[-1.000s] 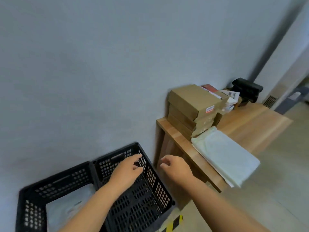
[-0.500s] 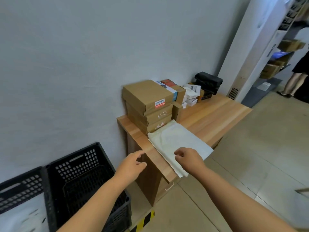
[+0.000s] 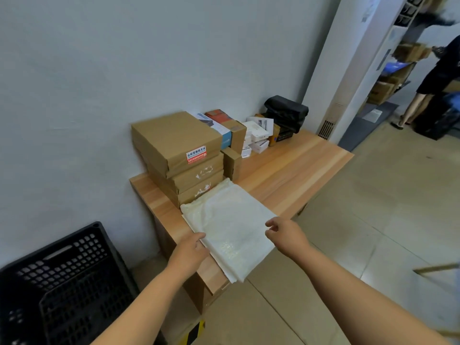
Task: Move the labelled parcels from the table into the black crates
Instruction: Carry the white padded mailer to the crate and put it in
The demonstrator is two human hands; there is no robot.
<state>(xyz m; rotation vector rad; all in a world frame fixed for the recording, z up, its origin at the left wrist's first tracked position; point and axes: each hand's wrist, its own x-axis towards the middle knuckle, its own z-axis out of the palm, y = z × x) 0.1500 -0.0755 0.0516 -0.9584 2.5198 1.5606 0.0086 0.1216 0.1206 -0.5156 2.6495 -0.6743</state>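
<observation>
Fingers [image 3: 201, 236] of the left hand [image 3: 190, 252] reach the near left edge of the flat white plastic mailer bag [image 3: 229, 227], touching it; whether they pinch it cannot be told. The right hand [image 3: 286, 235] hovers at the bag's right edge with loosely curled fingers and holds nothing. That bag lies on the near end of the light wooden counter [image 3: 293, 175], its near corner hanging over the edge. Just behind it, touching, stands a stack of three flat brown cardboard boxes [image 3: 179, 155], the top one bearing a red and white label [image 3: 196, 154]. Smaller white and coloured boxes [image 3: 256, 135] and a black bundle [image 3: 286, 113] sit farther back. On the floor at lower left stands a black perforated plastic crate [image 3: 67, 282].
</observation>
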